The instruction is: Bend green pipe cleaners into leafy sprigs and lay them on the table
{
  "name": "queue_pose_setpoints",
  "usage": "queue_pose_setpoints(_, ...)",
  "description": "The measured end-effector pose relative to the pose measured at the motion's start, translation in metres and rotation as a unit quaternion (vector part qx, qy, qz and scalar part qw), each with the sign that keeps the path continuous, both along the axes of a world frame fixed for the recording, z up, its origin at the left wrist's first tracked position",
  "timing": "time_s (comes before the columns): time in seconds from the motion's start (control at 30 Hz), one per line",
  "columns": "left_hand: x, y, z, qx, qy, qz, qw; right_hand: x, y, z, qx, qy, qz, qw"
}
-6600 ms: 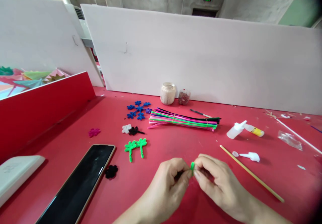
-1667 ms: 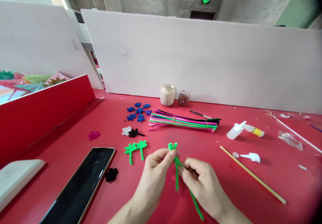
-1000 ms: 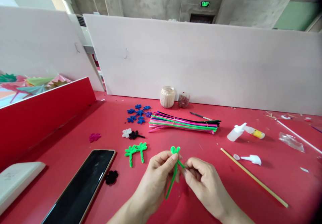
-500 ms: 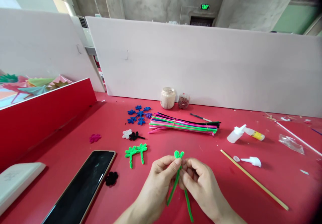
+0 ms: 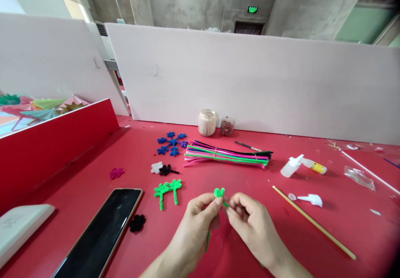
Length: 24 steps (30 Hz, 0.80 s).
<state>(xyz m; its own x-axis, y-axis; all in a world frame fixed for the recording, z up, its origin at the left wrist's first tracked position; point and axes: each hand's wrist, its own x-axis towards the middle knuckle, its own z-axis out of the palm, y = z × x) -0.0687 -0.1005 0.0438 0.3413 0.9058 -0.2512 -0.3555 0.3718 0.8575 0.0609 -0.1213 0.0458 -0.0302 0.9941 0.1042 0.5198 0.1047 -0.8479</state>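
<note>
A green pipe cleaner (image 5: 219, 192) has small loops bent at its top. My left hand (image 5: 200, 219) pinches it just under the loops, and one tail hangs below those fingers. My right hand (image 5: 253, 224) has thumb and forefinger closed on the other strand, to the right of the loops; most of that strand is hidden by the hand. Left of my hands lie two green pipe-cleaner flowers with twisted stems (image 5: 168, 191). Beyond them are a white flower (image 5: 156, 167) and a black flower with a stem (image 5: 167, 170).
Behind my hands lies a banded bundle of pipe cleaners (image 5: 228, 155), with a blue snowflake shape (image 5: 172, 142) beside it. A phone (image 5: 101, 232) is at left. At right are a glue bottle (image 5: 291, 165) and a wooden stick (image 5: 312, 222). Jars (image 5: 207, 122) stand by the white partition (image 5: 250, 78).
My right hand has moved slightly right, away from my left, drawing one strand sideways. That strand's tail no longer hangs in view between the hands. The left hand keeps its pinch.
</note>
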Motion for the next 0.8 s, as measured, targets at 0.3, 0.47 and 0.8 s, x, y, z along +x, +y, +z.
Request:
queue_pose_setpoints(0.3, 0.0012, 0.0002, 0.0006, -0.039, -0.025, 0.015, 0.999, -0.0033, -0.0012, 0.0046, -0.014, 0.027, 0.032, 0.999)
queue_pose_setpoints(0.47, 0.001, -0.0013, 0.0035, -0.043, -0.025, 0.008, 0.999, -0.0038, -0.0001, 0.0062, -0.008, 0.018, 0.03, 0.999)
queue_pose_setpoints(0.8, -0.0002, -0.0001, -0.0001, -0.02, -0.001, 0.005, 1.0, 0.0009, -0.0006, 0.005, -0.008, 0.029, 0.04, 0.999)
